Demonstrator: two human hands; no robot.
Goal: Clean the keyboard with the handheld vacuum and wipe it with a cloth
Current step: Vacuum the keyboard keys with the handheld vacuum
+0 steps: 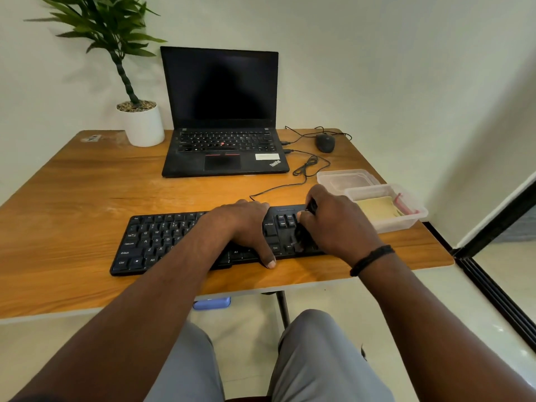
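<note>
Wooden desk (87, 198) against a pale wall carries a black keyboard (150, 242) near its front edge, at 6 o'clock from the laptop (223, 140). Left hand (246, 227) lies flat across the keys, fingers spread, thumb over the front edge. Right hand (336, 221) curls its fingers around a small black vacuum (303, 236), pressed on the keyboard's right end. At 3 o'clock stands a clear tub (406, 221) holding a yellow cloth (377, 210). Mouse (325, 142) and potted plant (139, 120) sit at the rear.

Hands (290, 224) forward (right curled)
</note>
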